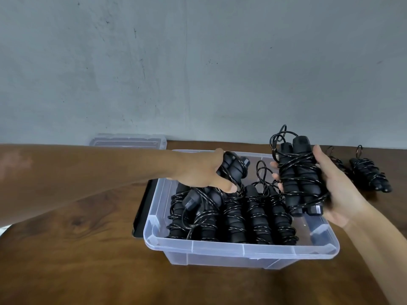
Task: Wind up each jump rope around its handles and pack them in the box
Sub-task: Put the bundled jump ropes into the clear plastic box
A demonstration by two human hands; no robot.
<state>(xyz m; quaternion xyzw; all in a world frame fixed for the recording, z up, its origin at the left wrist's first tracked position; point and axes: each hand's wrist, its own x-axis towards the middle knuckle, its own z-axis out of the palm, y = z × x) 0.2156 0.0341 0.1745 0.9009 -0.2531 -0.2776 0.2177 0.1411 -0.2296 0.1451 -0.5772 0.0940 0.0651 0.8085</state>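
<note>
Left grip [204, 172] clutches a wound rope [233, 170] over the box [240, 247]; right grip [337, 190] cradles another bundle [301, 177].

No text, label, brand, number or sign could be read anywhere in the view. No print or sticker was shown on the clear plastic box [240, 249]. The black wound jump ropes [301, 175] carried no lettering that could be made out, and a faint mark at the top end of one handle was too blurred to be read. Nothing written was seen on the lid [127, 140] lying behind, on the wooden surface [88, 260], or on the grey wall [198, 62], where only scuffs and specks were found.
</note>
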